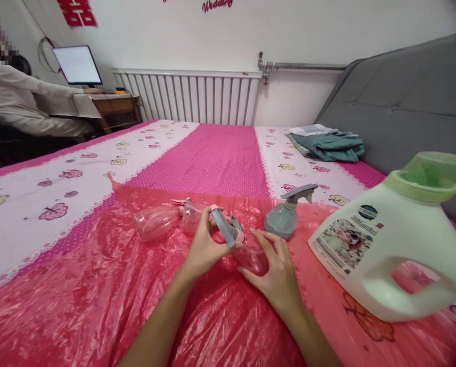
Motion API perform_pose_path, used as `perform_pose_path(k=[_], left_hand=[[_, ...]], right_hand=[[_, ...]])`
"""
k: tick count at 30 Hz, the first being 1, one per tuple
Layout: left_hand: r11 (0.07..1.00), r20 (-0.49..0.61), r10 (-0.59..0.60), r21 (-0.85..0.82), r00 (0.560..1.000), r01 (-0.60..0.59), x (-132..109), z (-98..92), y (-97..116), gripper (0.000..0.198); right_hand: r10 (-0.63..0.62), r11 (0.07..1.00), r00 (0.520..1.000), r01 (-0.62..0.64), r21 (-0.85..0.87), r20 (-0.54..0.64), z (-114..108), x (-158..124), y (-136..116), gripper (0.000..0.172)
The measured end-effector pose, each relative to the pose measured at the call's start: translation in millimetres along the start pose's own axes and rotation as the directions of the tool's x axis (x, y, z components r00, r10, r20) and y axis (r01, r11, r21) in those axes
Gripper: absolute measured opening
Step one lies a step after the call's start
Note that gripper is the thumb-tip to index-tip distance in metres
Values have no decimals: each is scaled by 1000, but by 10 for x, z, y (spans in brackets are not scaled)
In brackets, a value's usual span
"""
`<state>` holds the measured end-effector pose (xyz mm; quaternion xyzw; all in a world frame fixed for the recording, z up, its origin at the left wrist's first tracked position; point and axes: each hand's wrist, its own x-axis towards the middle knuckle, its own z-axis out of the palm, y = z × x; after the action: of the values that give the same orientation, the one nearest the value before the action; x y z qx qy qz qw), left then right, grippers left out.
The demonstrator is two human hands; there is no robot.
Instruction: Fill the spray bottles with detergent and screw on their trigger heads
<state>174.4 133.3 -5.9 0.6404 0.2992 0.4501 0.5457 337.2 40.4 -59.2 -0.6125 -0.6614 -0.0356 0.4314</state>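
Observation:
Between my hands is a clear spray bottle (253,257) with a grey trigger head (224,229) and a pink collar, tilted over the red plastic sheet (109,306). My left hand (207,242) grips the trigger head. Around the bottle's body curl the fingers of my right hand (275,262). Just left of them, two clear spray bottles lie on the sheet, one (157,223) farther out and one (191,216) partly hidden by my left hand. A spray bottle with a grey head (281,219) stands upright beyond my right hand, with cloudy contents.
A large pale green detergent jug (396,239) with a green cap stands close on the right. Folded clothes (327,142) lie by the grey headboard (411,86). At the far left a person (25,97) sits at a desk with a monitor (77,64). A radiator (189,97) lines the wall.

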Motion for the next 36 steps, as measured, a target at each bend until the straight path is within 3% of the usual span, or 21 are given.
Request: perform_pose_path(k=[3,8,10,15,19,24,28,31,36], left_hand=[[999,11,-20,-39,1000,21,-13,46,-33,84],[981,273,14,-190,962,40,-69,35,31,89],[975,302,27,-219,953,42,-86,29,56,87],[979,156,51,-205,987,-18,-57,53,19,91],[977,23,-8,-213,1000,13,-12,103,2,103],[978,-102,-56,-207,993,34,9,145,-20,89],[997,-203,-24,-70,979,9,20,146,-58,80],[1000,-253,22,18,967,-18,24,157,-54,81],[997,-290,69,-15,954,-76,32,161,-16,83]], right_hand=[[3,1000,1000,-3,3,-10,-2,-3,4,83],[31,999,999,-30,32,-32,-6,-1,15,74],[37,998,998,-35,46,-48,-4,1,13,71],[22,999,998,-21,26,-56,5,1,0,69],[-4,1000,996,4,7,-84,6,5,-5,64],[-22,999,990,15,-51,-137,6,16,-14,61],[-18,995,987,2,-99,-159,15,8,-29,60],[-20,994,989,4,-110,-147,24,0,-35,62],[-23,991,988,3,-134,-151,23,-1,-18,58]])
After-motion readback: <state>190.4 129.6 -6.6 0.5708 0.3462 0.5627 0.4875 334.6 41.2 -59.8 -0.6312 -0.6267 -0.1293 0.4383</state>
